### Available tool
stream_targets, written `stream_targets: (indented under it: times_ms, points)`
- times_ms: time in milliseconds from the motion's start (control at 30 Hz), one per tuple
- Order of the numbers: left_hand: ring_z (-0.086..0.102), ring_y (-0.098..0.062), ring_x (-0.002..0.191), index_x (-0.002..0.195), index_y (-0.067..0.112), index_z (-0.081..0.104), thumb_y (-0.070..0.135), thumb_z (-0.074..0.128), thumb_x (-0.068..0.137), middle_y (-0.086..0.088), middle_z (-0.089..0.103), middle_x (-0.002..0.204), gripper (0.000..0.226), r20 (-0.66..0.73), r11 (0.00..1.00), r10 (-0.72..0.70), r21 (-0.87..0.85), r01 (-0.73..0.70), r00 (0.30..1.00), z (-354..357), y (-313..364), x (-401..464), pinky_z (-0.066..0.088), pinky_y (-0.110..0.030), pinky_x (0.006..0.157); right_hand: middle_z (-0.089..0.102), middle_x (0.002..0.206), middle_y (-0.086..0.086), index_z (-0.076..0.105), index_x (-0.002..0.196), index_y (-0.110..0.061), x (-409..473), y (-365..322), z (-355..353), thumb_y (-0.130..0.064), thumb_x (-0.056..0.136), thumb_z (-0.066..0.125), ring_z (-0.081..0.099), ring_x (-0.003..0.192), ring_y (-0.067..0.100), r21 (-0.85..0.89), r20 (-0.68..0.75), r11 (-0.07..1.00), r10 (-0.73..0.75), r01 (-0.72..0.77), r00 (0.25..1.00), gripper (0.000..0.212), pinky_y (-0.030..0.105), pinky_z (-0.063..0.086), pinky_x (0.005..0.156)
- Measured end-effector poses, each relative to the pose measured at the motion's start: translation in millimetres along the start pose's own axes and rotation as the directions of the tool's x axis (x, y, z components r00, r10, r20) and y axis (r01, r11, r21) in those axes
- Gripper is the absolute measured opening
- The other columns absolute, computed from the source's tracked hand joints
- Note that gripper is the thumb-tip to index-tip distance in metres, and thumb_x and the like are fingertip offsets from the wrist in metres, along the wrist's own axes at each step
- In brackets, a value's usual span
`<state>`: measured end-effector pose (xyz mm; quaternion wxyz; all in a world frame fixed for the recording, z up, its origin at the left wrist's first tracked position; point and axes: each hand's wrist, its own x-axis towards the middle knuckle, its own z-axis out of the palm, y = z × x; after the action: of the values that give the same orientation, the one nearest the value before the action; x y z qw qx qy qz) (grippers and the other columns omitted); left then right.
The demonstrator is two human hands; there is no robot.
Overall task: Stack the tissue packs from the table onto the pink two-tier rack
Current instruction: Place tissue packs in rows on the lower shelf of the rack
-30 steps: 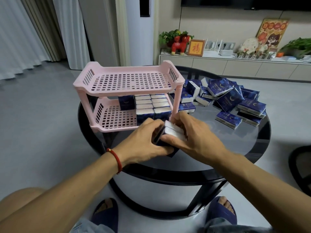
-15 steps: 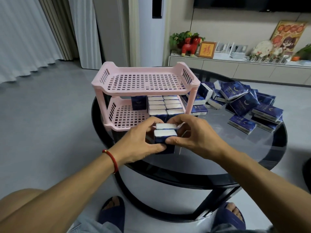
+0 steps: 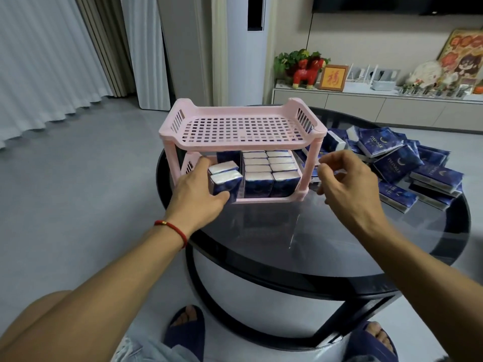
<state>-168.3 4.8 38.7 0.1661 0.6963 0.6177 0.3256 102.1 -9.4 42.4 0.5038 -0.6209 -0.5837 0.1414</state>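
Progress: rack lower tier part filled, top bare; we grip two packs with left hand, right hand loosely curled, empty; pile remains.

The rack was matt pink plastic, its shelves perforated in a grid. The tissue packs wore glossy dark-blue film wrap with pale ends. The worktop was smooth, dark, reflective glass rimmed in black, and the floor was matt grey
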Motion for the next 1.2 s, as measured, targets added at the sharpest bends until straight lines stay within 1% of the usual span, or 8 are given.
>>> stream_targets:
  times_ms: [133, 267, 467, 633, 800, 933, 1067, 1200]
  points:
    - [0.061, -0.032, 0.119, 0.132, 0.02, 0.048, 0.021, 0.075, 0.086, -0.007, 0.066, 0.126, 0.053, -0.062, 0.994, -0.064, 0.086, 0.07, 0.996, 20.0, 2.7, 25.4, 0.052, -0.041, 0.1, 0.064, 0.113, -0.007, 0.056, 0.128, -0.022, 7.6, 10.6, 13.4, -0.03, 0.099, 0.063, 0.063, 0.085, 0.002, -0.051, 0.175, 0.992, 0.123, -0.115, 0.977, 0.031, 0.025, 0.055, 0.069]
    - [0.063, -0.03, 0.117, 0.134, 0.022, 0.049, 0.014, 0.076, 0.085, -0.006, 0.068, 0.124, 0.057, 0.032, 0.982, -0.176, -0.067, 0.178, 0.984, 35.3, -5.4, 53.3, 0.051, -0.038, 0.102, 0.066, 0.112, -0.01, 0.064, 0.125, -0.02, 13.0, 15.8, 24.8, -0.036, 0.099, 0.061, 0.064, 0.097, 0.011, -0.045, 0.212, 0.995, 0.097, -0.09, 0.972, 0.031, 0.034, 0.054, 0.086]
    - [0.063, -0.027, 0.115, 0.138, 0.026, 0.047, 0.017, 0.082, 0.079, 0.0, 0.068, 0.125, 0.07, -0.008, 0.958, -0.228, -0.179, 0.223, 0.974, 44.3, -13.9, 62.9, 0.052, -0.04, 0.103, 0.067, 0.105, -0.007, 0.067, 0.121, -0.02, 16.6, 19.6, 29.7, -0.036, 0.101, 0.058, 0.064, 0.092, 0.011, -0.004, 0.184, 0.996, 0.093, -0.094, 0.978, 0.027, 0.017, 0.047, 0.066]
    - [0.063, -0.03, 0.118, 0.139, 0.028, 0.05, 0.011, 0.077, 0.078, -0.003, 0.068, 0.128, 0.069, -0.03, 0.972, -0.208, -0.115, 0.203, 0.978, 50.5, -14.1, 68.5, 0.053, -0.043, 0.102, 0.066, 0.101, -0.007, 0.069, 0.119, -0.018, 17.4, 19.5, 27.1, -0.035, 0.103, 0.056, 0.064, 0.09, 0.013, -0.037, 0.197, 0.997, 0.069, -0.063, 0.978, 0.026, 0.029, 0.05, 0.079]
    - [0.059, -0.031, 0.122, 0.143, 0.021, 0.046, 0.0, 0.066, 0.087, -0.008, 0.063, 0.133, 0.063, 0.001, 0.973, -0.199, -0.118, 0.197, 0.98, 55.5, -11.9, 75.1, 0.047, -0.034, 0.1, 0.064, 0.103, -0.006, 0.067, 0.122, -0.018, 18.5, 23.1, 27.4, -0.034, 0.103, 0.055, 0.06, 0.079, 0.002, -0.054, 0.209, 0.998, 0.052, -0.041, 0.977, 0.027, 0.018, 0.045, 0.065]
    - [0.06, -0.029, 0.122, 0.145, 0.023, 0.046, 0.001, 0.065, 0.087, -0.006, 0.064, 0.133, 0.064, -0.001, 0.969, -0.198, -0.15, 0.196, 0.98, 59.5, -14.8, 78.4, 0.047, -0.03, 0.097, 0.067, 0.098, -0.007, 0.068, 0.116, -0.02, 19.3, 24.1, 26.6, -0.036, 0.103, 0.056, 0.062, 0.078, 0.0, -0.074, 0.21, 0.997, 0.034, -0.019, 0.977, 0.024, 0.033, 0.056, 0.075]
    - [0.063, -0.029, 0.119, 0.143, 0.024, 0.048, 0.006, 0.07, 0.087, -0.004, 0.067, 0.13, 0.063, -0.011, 0.968, -0.2, -0.154, 0.196, 0.98, 59.7, -17.0, 78.3, 0.051, -0.039, 0.103, 0.068, 0.092, -0.008, 0.068, 0.112, -0.022, 20.0, 25.3, 26.0, -0.036, 0.102, 0.057, 0.064, 0.078, 0.001, -0.086, 0.214, 0.996, 0.029, -0.01, 0.976, 0.021, 0.04, 0.057, 0.079]
    - [0.062, -0.026, 0.121, 0.139, 0.024, 0.052, 0.012, 0.077, 0.083, -0.002, 0.066, 0.132, 0.062, -0.004, 0.968, -0.183, -0.173, 0.179, 0.983, 56.3, -18.7, 80.1, 0.05, -0.04, 0.106, 0.067, 0.096, -0.007, 0.067, 0.116, -0.02, 19.6, 25.0, 26.6, -0.036, 0.102, 0.056, 0.063, 0.077, 0.0, -0.07, 0.221, 0.997, 0.039, -0.024, 0.975, 0.024, 0.027, 0.053, 0.067]
